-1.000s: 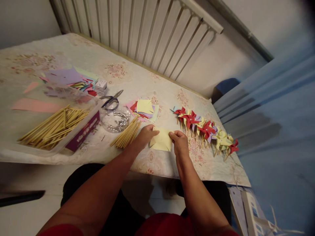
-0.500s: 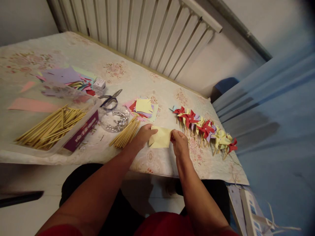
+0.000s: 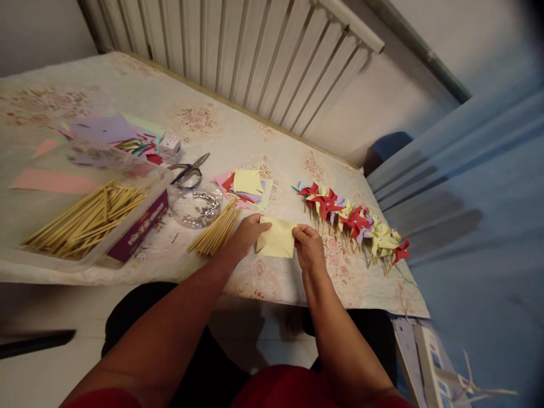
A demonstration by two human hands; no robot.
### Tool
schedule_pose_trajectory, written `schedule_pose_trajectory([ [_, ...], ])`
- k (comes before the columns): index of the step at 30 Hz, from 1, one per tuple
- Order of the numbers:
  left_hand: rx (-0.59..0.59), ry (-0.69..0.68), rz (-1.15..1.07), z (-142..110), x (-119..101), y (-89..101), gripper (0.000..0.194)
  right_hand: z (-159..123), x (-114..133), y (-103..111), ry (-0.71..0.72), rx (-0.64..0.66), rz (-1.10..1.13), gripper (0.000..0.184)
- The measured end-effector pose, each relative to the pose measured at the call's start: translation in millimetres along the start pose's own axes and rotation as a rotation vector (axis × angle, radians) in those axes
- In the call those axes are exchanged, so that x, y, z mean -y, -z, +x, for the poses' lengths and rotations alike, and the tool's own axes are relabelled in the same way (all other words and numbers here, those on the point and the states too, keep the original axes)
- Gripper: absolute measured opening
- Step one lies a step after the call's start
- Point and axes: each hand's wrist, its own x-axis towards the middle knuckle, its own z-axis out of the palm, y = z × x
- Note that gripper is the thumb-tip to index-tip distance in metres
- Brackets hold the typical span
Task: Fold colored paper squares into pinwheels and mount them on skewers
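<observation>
A pale yellow paper square (image 3: 278, 238) with cut flaps is held just above the table near its front edge. My left hand (image 3: 246, 233) pinches its left side and my right hand (image 3: 309, 245) pinches its top right corner. Both hands are closed on the paper. A loose bundle of wooden sticks (image 3: 216, 231) lies just left of my left hand. To the right of my right hand runs a row of finished red, yellow and purple pinwheels (image 3: 352, 220).
Behind the hands lie a stack of coloured paper squares (image 3: 247, 186), a clear dish of pins (image 3: 195, 207) and scissors (image 3: 190, 170). A box of sticks (image 3: 91, 218) sits at the left, paper scraps (image 3: 110, 133) beyond it. The table (image 3: 238, 136) ends at a slatted rail.
Both hands have kept their hold on the yellow paper and shifted it slightly. The view has drifted a little.
</observation>
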Motion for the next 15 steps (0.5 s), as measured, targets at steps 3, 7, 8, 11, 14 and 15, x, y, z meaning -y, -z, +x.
schedule_pose_trajectory([
  [3, 0.004, -0.001, -0.007, -1.7, -1.6, -0.8, 0.03, -0.6, 0.0, 0.3, -0.015, -0.003, -0.001, 0.022],
  [7, 0.013, -0.002, -0.002, -3.0, -2.8, -1.1, 0.031, -0.8, -0.3, 1.0, -0.012, -0.009, -0.027, 0.024],
  [8, 0.015, 0.0, -0.002, -3.0, -2.7, -1.1, 0.031, -0.8, -0.5, 1.1, -0.009, -0.008, -0.027, 0.024],
  [11, 0.007, 0.005, -0.001, -2.2, -1.5, -1.1, 0.031, -0.2, -1.2, 1.0, -0.001, 0.0, -0.027, 0.024],
  [14, -0.004, 0.012, -0.007, -1.2, 0.1, -1.6, 0.03, 0.9, -2.3, 0.5, 0.017, -0.011, -0.049, 0.023],
  [15, -0.003, 0.014, -0.011, -1.1, 0.3, -1.8, 0.03, 1.2, -2.6, 0.3, 0.021, -0.014, -0.053, 0.023],
])
